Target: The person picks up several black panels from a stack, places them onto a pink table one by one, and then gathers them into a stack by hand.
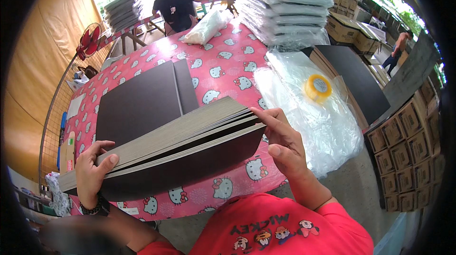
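A thick stack of black boards [190,160] with pale grey edges is tilted up on its long side above the near part of the table. A dark gap splits the stack toward its right end. My left hand [95,167] grips the left part, thumb on the near side and fingers over the top. At the right end my right hand [283,141] holds the corner, fingertips along the edge and thumb apart. Beyond the stack, a flat black board [135,98] with a raised strip near its right side lies on the table, partly hidden by the stack.
A pink cartoon-print cloth covers the table [221,72]. To the right lie clear plastic bags [327,136] with a yellow tape roll [318,88] on them. Wrapped packs [280,13] are piled behind. Cartons [408,150] stand at right. A person [173,5] sits beyond the table.
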Demonstrator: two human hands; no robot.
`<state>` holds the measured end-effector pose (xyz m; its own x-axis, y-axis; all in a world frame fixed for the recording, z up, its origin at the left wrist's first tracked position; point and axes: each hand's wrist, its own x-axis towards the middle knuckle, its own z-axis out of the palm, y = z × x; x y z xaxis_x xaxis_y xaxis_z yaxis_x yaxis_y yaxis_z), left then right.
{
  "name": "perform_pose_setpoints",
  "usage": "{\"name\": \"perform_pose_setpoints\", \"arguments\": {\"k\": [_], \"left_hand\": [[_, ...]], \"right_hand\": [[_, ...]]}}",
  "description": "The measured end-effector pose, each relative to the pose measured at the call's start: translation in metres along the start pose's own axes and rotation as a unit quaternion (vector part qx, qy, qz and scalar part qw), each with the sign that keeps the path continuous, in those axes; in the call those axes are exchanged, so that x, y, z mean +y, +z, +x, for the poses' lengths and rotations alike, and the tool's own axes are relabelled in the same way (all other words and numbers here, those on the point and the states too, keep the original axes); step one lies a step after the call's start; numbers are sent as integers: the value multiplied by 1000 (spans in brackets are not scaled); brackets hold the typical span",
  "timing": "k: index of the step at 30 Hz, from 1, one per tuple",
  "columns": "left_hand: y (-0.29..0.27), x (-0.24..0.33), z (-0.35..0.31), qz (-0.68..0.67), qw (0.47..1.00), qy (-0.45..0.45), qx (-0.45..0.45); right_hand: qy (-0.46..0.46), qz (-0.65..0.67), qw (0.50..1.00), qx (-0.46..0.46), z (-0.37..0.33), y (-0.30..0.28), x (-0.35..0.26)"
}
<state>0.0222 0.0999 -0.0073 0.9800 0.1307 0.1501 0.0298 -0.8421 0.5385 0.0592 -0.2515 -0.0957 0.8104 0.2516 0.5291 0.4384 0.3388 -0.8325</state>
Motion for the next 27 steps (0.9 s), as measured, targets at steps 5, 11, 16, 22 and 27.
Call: {"name": "perform_pose_setpoints", "arguments": {"k": [5, 11, 16, 22, 27], "left_hand": [[0, -5, 2, 0, 1000, 9, 0], [1, -7, 1, -26, 1000, -1, -7], [4, -9, 5, -25, 1000, 5, -14], [-1, -4, 6, -2, 1000, -18, -20], [-1, -4, 7, -12, 999, -12, -30]], "right_hand": [[3, -7, 1000, -7, 1, -2, 1], [37, 57, 998, -7, 3, -4, -1], [46, 88, 995, 2, 2, -3, 0], [18, -74, 997, 1, 0, -4, -5], [5, -25, 999, -32, 5, -1, 1]]}}
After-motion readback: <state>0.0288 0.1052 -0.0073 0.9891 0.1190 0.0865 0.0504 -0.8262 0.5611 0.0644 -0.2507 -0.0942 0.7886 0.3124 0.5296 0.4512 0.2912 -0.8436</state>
